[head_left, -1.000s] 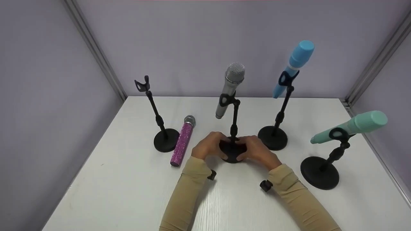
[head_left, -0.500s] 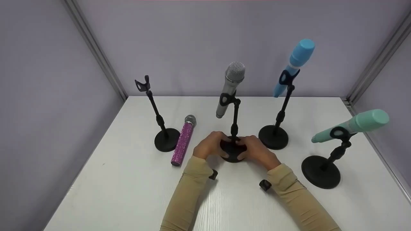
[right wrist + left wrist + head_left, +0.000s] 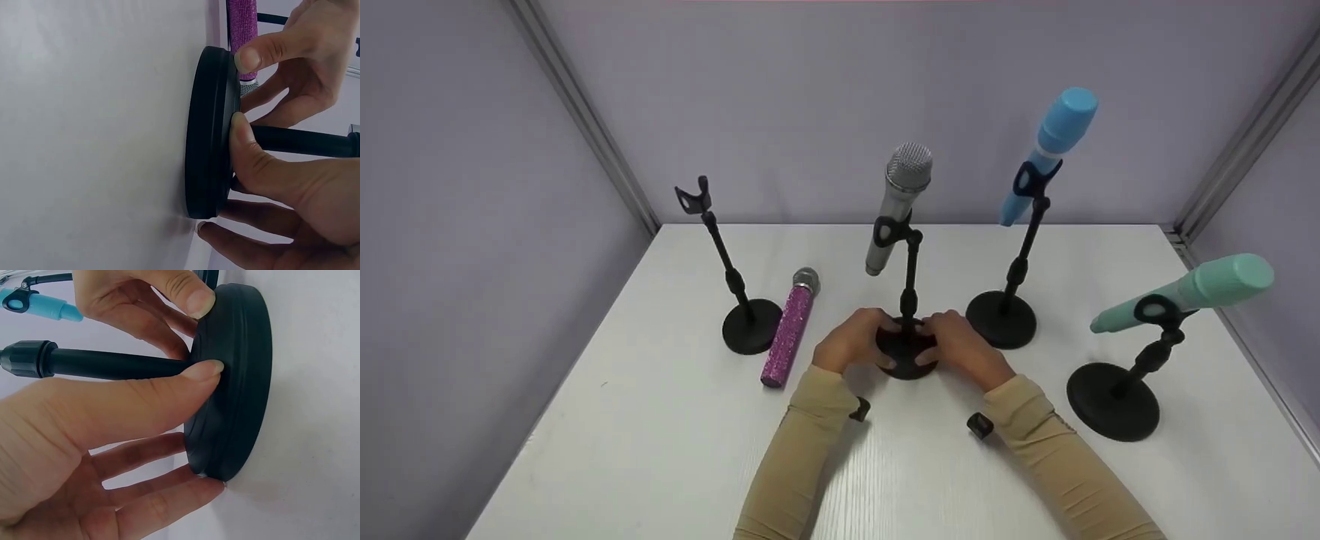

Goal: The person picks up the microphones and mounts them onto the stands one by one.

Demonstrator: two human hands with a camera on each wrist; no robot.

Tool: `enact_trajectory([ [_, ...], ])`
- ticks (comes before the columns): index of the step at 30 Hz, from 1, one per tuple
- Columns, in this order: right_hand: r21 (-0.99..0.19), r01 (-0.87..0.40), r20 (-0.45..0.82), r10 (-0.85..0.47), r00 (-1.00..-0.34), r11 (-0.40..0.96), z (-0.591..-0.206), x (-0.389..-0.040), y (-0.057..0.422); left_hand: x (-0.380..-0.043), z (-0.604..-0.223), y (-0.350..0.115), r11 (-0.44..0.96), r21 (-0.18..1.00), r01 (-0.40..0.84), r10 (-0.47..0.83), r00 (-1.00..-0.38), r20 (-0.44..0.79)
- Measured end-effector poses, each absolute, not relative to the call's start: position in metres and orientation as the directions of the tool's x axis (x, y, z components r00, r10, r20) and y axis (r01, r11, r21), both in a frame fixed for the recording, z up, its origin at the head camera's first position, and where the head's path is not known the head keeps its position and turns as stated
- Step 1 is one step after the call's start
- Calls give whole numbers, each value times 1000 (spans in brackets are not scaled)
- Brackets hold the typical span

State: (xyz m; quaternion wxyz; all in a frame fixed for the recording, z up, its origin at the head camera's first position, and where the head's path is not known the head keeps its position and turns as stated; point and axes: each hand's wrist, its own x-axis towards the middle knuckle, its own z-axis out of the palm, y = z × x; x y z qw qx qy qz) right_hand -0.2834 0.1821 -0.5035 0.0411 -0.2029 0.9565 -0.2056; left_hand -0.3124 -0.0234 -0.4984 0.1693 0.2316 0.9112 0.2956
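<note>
Both hands are clamped on the round base of the middle stand [image 3: 910, 281], which stands upright on the white tabletop [image 3: 622, 450], about midway between its left and right edges. The left hand [image 3: 851, 341] presses its thumb on the base's top beside the post while its fingers, a little apart, curl round the rim; the right hand [image 3: 960, 345] grips the opposite side the same way. A silver microphone [image 3: 906, 180] sits tilted in this stand's clip, grille up. Toward the left edge, a pink glitter microphone [image 3: 789, 334] lies with its grille toward the back edge, right beside the base of a stand with a bare clip [image 3: 751, 327]; whether they touch, I cannot tell. Right of the middle stand, another stand [image 3: 1002, 321] holds a blue microphone [image 3: 1065, 127]; nearer the right edge, a further stand [image 3: 1112, 405] carries a mint-green microphone [image 3: 1222, 285].
</note>
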Motion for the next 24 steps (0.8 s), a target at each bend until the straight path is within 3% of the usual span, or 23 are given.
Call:
enact_trajectory([
  [10, -402, -352, -19, -392, -920, 845, -502, -290, 182, -318, -503, -23, 697, 595, 401, 563, -820, -106],
  [24, -408, -286, -65, -340, -938, 867, -503, -309, 187, -328, -508, -10, 712, 627, 317, 482, -870, -108],
])
